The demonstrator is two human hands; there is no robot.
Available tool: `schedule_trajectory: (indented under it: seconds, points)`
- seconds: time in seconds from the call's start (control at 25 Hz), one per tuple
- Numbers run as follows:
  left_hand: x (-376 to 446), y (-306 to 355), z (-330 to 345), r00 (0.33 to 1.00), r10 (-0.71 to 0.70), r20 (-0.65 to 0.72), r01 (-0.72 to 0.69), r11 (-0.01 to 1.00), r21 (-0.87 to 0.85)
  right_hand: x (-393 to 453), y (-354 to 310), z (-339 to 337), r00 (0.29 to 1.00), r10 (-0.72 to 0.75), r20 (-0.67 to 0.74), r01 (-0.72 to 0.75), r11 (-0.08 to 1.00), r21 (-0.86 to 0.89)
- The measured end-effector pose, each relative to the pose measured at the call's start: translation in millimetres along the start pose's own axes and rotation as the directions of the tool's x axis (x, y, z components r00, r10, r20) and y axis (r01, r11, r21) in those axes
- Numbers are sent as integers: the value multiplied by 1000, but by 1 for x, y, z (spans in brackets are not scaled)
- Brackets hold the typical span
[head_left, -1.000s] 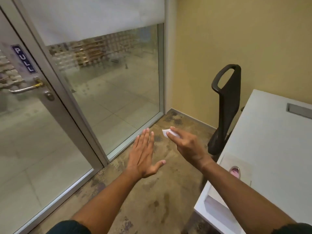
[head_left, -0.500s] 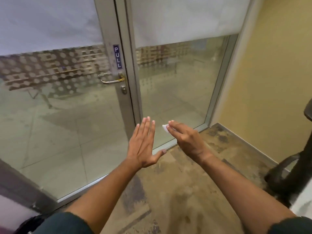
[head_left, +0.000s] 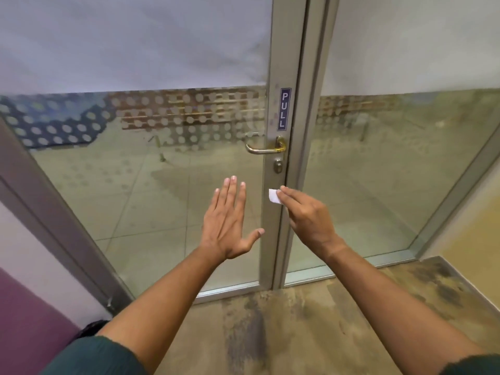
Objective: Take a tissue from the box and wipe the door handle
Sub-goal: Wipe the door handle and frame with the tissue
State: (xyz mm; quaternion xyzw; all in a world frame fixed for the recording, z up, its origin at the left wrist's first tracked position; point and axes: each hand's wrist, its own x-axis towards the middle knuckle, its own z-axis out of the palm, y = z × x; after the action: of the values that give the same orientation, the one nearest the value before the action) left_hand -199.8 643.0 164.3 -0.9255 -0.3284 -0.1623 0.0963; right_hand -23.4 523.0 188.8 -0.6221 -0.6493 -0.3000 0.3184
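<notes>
A brass lever door handle (head_left: 263,149) sticks out to the left from the metal frame of a glass door (head_left: 280,212), under a blue PULL label (head_left: 283,109). My right hand (head_left: 305,216) pinches a small folded white tissue (head_left: 274,196) between fingertips, below the handle and just under the lock cylinder (head_left: 278,166). My left hand (head_left: 230,223) is flat with fingers together and thumb out, held in front of the glass to the left of the tissue, holding nothing. The tissue box is out of view.
A fixed glass panel (head_left: 392,171) stands right of the door. A purple and white wall (head_left: 29,293) runs along the left and a yellow wall (head_left: 476,239) along the right. The floor (head_left: 284,334) is stained brown.
The view has swung left, so the door handle now sits centred above my hands; the table and chair have left the view. Both hands hold the same pose, closer to the door.
</notes>
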Motion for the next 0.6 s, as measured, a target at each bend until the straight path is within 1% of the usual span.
schedule_trajectory:
  seconds: [0.08,0.24,0.32,0.44,0.6]
  points:
    - [28,-13,10,999,-33,-6,33,999,16,25,20,24,1000,10,-8,-9,999,34]
    - [86,-34,29,994,-107,-28,107,994,15,74,64,64,996,84,-31,-78,987,143]
    - [109,-44,36,992,-122,-18,122,992,21,100,80,82,992,120,-43,-110,978,176]
    - [143,-58,46,989,-141,-37,142,989,40,126,98,105,991,129,-31,-122,976,183]
    - [189,-79,58,990,-84,-113,90,995,40,156,113,132,990,135,30,-138,981,133]
